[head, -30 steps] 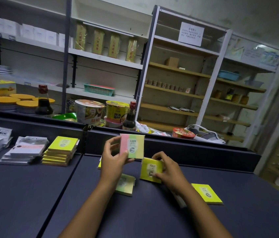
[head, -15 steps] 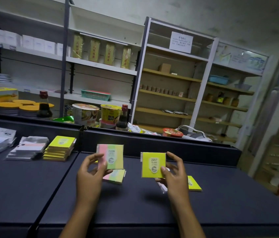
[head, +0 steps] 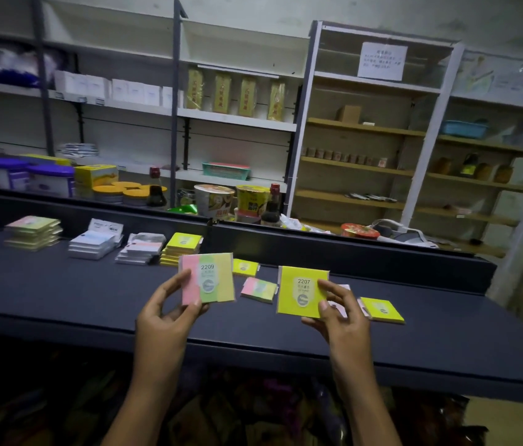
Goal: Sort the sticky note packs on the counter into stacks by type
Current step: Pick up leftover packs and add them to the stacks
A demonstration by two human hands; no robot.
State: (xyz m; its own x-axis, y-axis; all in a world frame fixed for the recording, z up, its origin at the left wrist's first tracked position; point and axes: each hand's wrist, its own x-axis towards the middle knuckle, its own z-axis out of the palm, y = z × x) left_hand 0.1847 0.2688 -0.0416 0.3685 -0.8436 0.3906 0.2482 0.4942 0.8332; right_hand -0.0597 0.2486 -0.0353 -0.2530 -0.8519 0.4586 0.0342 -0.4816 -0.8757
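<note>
My left hand (head: 170,312) pinches a pink-green-yellow striped pack marked 2209 (head: 213,280), held upright above the dark counter (head: 61,294). My right hand (head: 339,312) grips a plain yellow pack marked 2207 (head: 298,289) beside it. Loose on the counter lie another striped pack (head: 258,289), a small yellow pack (head: 245,267) and a yellow pack (head: 382,310) at the right. Further left stand sorted stacks: yellow packs (head: 183,247), white-pink packs (head: 139,252), white-blue packs (head: 93,244) and striped packs (head: 33,231).
A raised ledge (head: 350,252) runs along the counter's far side. Behind it stand noodle cups (head: 213,201), sauce bottles (head: 271,206) and tubs, with shelving units beyond. The counter's front edge (head: 253,346) is near my wrists.
Both hands have lifted their packs off the counter and drawn them toward me, now side by side. My view has pulled back and shifted left, showing more stacks.
</note>
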